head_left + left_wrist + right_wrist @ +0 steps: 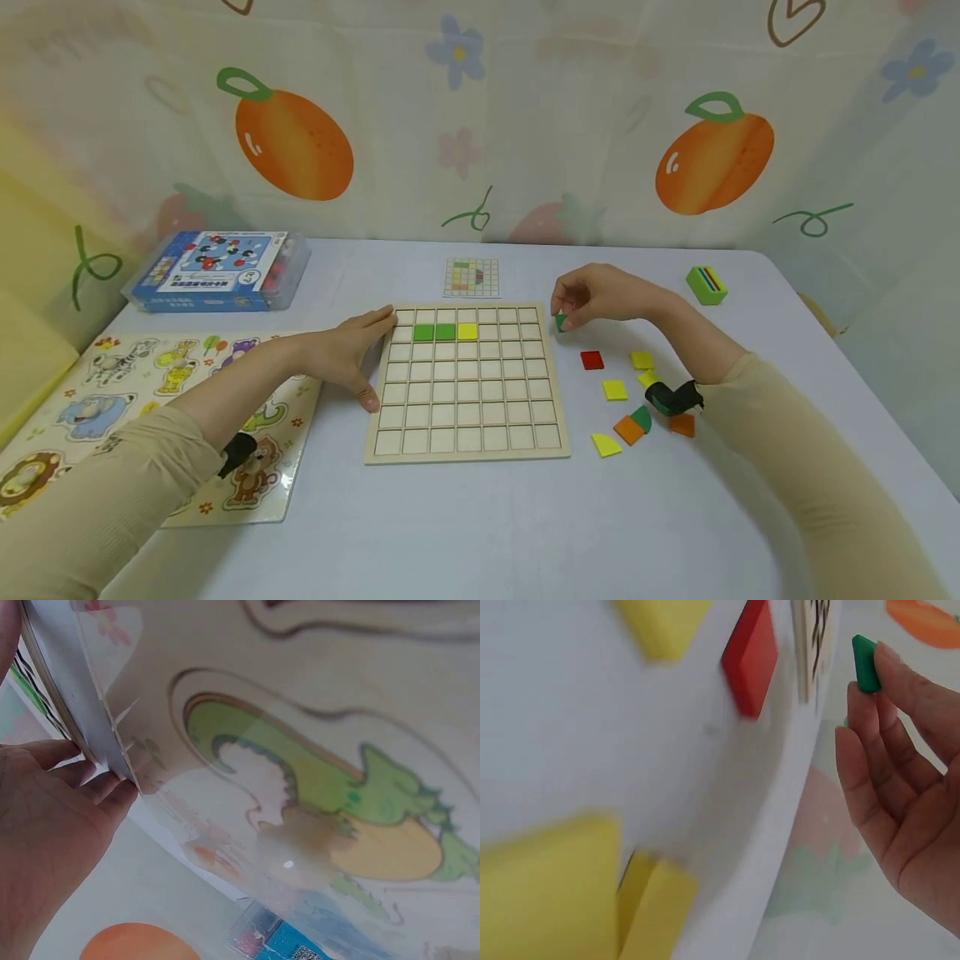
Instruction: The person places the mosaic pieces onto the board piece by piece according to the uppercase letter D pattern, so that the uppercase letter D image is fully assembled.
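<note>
The right hand (600,293) grasps a dark green tile (865,666), pinched between thumb and fingertip with the gap no wider than the tile; its other fingers bend loosely. That tile is just to the right of the board (468,457), near its far corner. The left hand (343,352) is spread wide, thumb well apart from the fingers, touching the board's left edge and clasping nothing. On the board, in the second row from the far edge, two green squares (446,332) and a yellow square (467,332) lie side by side. A red tile (592,360) lies right of the board.
</note>
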Motion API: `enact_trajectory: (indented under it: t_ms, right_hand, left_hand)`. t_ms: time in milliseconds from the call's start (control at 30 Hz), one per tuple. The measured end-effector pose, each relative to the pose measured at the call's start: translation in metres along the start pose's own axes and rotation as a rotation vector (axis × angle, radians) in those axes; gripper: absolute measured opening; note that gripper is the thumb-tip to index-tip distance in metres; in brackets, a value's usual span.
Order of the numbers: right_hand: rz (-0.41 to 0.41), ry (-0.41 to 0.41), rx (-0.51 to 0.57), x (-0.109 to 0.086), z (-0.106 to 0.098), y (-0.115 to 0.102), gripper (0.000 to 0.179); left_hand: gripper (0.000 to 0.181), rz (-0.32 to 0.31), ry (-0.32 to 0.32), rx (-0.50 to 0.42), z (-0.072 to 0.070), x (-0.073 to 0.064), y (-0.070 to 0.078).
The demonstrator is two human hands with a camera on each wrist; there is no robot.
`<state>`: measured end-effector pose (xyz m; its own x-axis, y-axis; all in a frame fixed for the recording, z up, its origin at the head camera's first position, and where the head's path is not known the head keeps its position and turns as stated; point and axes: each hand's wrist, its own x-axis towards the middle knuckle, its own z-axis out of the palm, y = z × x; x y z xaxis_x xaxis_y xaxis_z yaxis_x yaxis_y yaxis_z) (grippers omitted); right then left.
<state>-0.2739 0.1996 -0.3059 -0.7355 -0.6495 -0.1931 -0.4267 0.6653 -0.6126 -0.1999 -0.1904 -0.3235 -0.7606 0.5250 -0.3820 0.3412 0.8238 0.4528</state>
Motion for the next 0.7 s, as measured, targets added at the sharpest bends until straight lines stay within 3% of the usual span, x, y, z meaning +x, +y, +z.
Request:
enact_trajectory:
  t_ms: [367, 700]
  right_hand:
    - [-0.063, -0.011, 0.053, 0.026, 0.012, -0.033, 0.013]
    - [-0.100, -0.030, 0.051, 0.046, 0.022, -0.048, 0.012]
  left_hand:
    - [0.136, -0.004, 0.005, 0.007, 0.000, 0.000, 0.001]
    - [0.136, -0.005, 0.005, 0.012, 0.000, 0.001, 0.000]
